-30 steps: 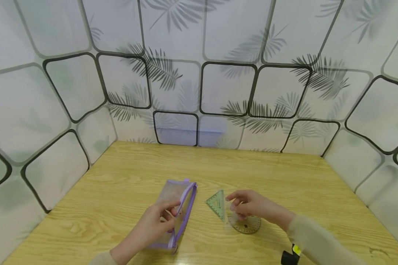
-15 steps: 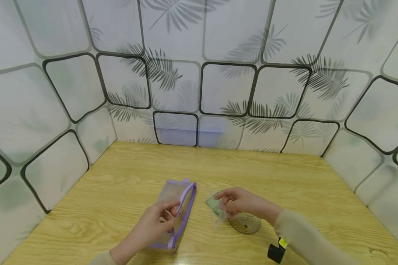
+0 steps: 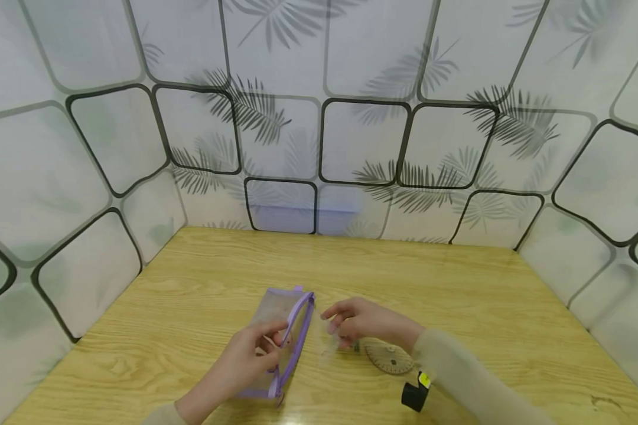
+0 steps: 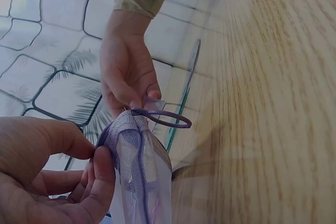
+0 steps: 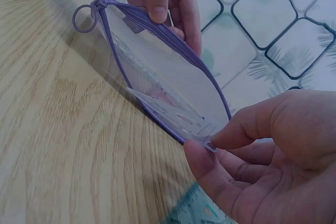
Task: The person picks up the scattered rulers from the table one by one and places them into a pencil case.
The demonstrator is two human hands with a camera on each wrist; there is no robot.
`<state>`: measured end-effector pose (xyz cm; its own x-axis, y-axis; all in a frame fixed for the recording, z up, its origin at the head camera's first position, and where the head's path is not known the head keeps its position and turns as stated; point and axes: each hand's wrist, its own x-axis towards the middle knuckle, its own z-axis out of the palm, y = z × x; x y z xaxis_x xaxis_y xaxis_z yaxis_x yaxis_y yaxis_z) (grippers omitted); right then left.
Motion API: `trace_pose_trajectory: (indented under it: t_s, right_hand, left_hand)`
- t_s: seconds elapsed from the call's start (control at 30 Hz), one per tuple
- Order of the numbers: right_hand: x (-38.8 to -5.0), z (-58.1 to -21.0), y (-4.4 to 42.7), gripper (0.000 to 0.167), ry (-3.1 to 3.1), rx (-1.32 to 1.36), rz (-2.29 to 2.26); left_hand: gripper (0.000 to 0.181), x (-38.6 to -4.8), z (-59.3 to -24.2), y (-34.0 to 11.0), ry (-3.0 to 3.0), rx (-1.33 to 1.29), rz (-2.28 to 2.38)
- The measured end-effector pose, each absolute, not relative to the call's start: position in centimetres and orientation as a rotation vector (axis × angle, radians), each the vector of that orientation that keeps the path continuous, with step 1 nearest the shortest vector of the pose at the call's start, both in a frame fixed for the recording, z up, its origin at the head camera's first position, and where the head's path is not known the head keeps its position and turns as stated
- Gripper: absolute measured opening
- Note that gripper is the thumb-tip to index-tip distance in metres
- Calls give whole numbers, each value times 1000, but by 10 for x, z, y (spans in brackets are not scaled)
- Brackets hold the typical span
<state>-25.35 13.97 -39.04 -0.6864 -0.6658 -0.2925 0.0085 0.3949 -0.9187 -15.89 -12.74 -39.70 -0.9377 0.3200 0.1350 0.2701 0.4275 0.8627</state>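
A see-through pencil case (image 3: 276, 307) with purple zip edging lies on the table, its mouth unzipped and gaping. My left hand (image 3: 247, 357) pinches one edge of that mouth, as the right wrist view shows. Between thumb and fingers my right hand (image 3: 358, 321) holds a clear set square (image 5: 178, 116) with scale markings. Its pointed end reaches over the zip edge into the mouth. Beneath the right hand lies a green set square (image 5: 197, 208), mostly covered in the head view. Some clear and pinkish items show faintly inside the case.
A round clear protractor (image 3: 389, 357) lies on the wooden table (image 3: 218, 265) beside my right wrist. A black device with a yellow mark (image 3: 416, 392) sits at the right sleeve. Patterned curtain-like walls (image 3: 367, 141) enclose the table at the back and sides.
My right hand has moved left from above the protractor, past the green set square, to the case's mouth, carrying the clear set square. The left hand and case have stayed put.
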Motion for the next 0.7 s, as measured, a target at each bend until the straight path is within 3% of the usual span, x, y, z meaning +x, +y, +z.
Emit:
trace_pose_trajectory:
  t_s: [0.7]
  right_hand:
    - [-262,-400,104,55,2015,-581,-1360]
  left_hand:
    - [50,-159,-396,-126,2636,553,1564]
